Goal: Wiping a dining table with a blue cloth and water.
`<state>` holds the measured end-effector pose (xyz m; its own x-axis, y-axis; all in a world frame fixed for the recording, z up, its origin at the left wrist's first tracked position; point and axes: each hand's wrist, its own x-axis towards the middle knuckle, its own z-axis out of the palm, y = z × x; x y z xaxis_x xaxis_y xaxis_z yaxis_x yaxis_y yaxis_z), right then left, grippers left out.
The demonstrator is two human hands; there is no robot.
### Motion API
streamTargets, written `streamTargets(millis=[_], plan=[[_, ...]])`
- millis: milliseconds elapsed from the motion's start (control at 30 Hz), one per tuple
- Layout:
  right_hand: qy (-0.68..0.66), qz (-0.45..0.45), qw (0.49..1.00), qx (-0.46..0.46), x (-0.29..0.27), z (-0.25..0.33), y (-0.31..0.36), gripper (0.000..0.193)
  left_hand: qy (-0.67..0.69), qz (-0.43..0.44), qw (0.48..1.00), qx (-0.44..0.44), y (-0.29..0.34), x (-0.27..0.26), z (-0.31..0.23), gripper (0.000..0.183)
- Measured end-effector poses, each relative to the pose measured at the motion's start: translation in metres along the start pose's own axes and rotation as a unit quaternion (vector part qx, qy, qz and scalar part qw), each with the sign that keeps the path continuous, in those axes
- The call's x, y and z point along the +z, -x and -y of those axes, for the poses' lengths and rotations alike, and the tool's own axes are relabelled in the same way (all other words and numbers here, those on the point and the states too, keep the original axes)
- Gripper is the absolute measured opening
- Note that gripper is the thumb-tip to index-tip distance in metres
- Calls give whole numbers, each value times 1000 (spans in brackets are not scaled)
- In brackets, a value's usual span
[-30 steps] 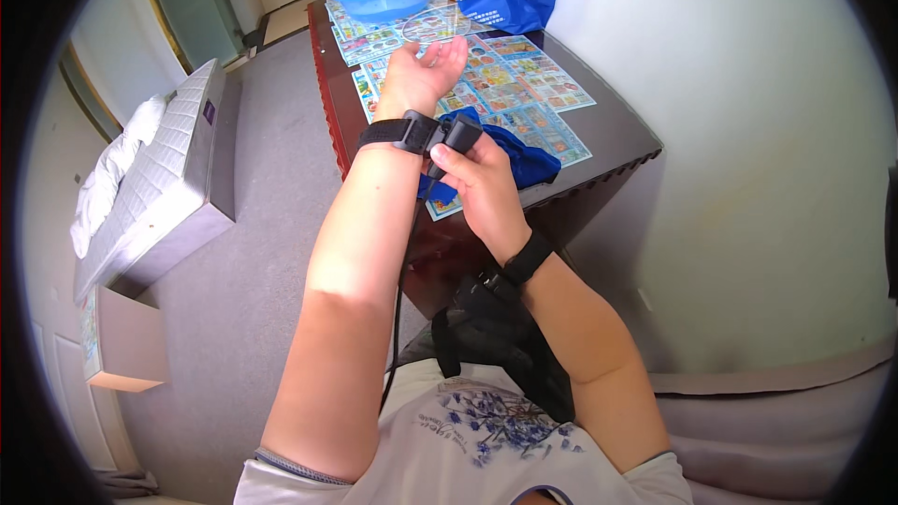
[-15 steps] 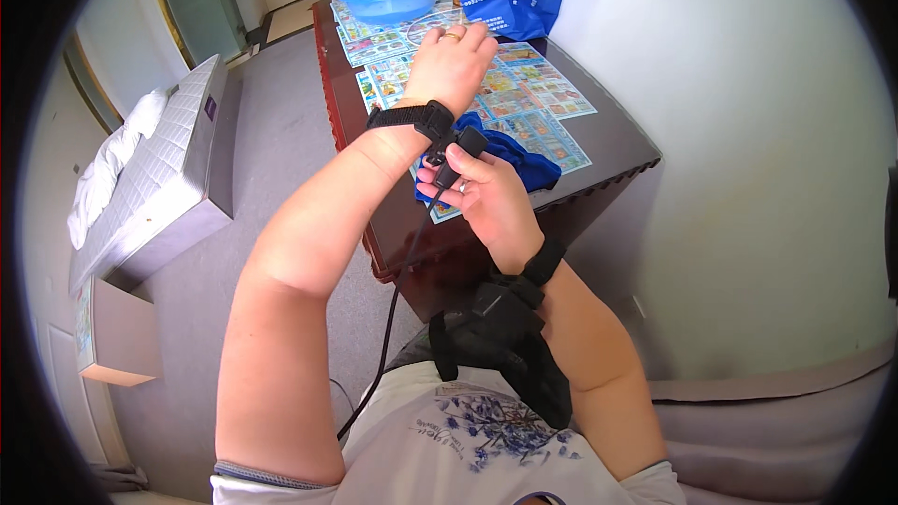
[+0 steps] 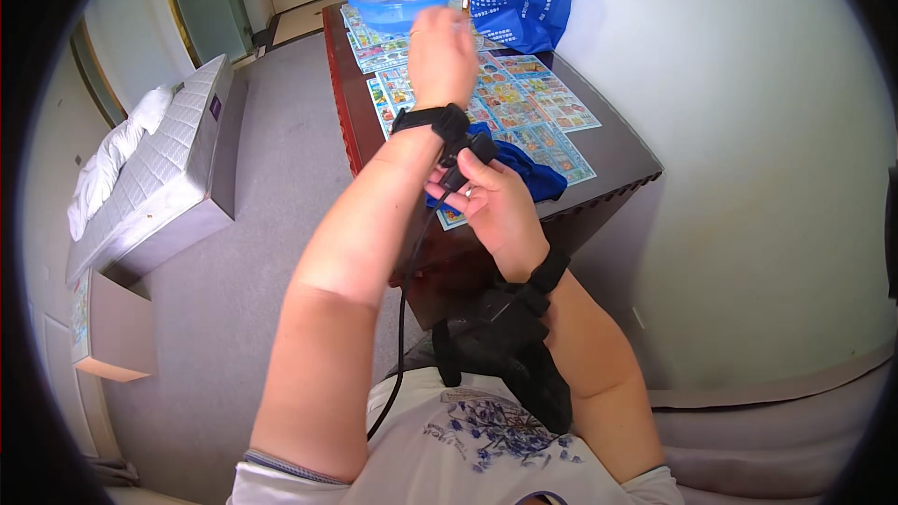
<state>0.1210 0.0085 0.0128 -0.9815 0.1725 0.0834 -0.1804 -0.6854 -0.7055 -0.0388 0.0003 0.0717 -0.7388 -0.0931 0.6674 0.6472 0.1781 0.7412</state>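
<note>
My left hand (image 3: 443, 61) is raised over the near side of the blue basin, its fingers smeared by motion. A black strap (image 3: 432, 120) circles that wrist. Just below the wrist, my right hand (image 3: 500, 210) pinches a small black cabled device (image 3: 458, 168) between thumb and fingers. The device lies against the underside of the left wrist strap; whether it is fastened there I cannot tell. Its black cable (image 3: 402, 318) runs down past my shirt. Behind the right hand, a dark blue cloth (image 3: 528, 173) lies bunched on the table.
A dark wooden table (image 3: 608, 145) with patterned paper sheets (image 3: 552, 93) stands ahead. On its far end are a blue plastic basin (image 3: 398, 5) and a blue bag (image 3: 524, 0). A mattress (image 3: 178, 150) and a low cabinet (image 3: 117, 327) are at the left, a wall at the right.
My left forearm has shifted right, and its hand has risen slightly. The right hand keeps its hold on the black device. The view has tilted a little.
</note>
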Motion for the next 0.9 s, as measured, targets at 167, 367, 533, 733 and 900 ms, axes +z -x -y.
streamTargets(millis=[167, 367, 533, 733, 900], plan=[[12, 9, 1000, 18, 2, -12, 2, 25, 90, 74, 993, 29, -5, 1, 1, 14], [24, 9, 1000, -13, 7, -9, 1, 20, 475, 113, 747, -452, 0, -6, 1, 16], [37, -20, 999, -9, -2, -18, 3, 21, 351, 135, 887, -268, 7, -2, -1, 18], [123, 31, 992, 7, -3, -4, 6, 29, 419, 236, 820, -311, 3, -8, -9, 19], [371, -79, 915, -134, -78, 24, 8, 26, 139, 377, 905, -139, 2, -12, 30, 24]])
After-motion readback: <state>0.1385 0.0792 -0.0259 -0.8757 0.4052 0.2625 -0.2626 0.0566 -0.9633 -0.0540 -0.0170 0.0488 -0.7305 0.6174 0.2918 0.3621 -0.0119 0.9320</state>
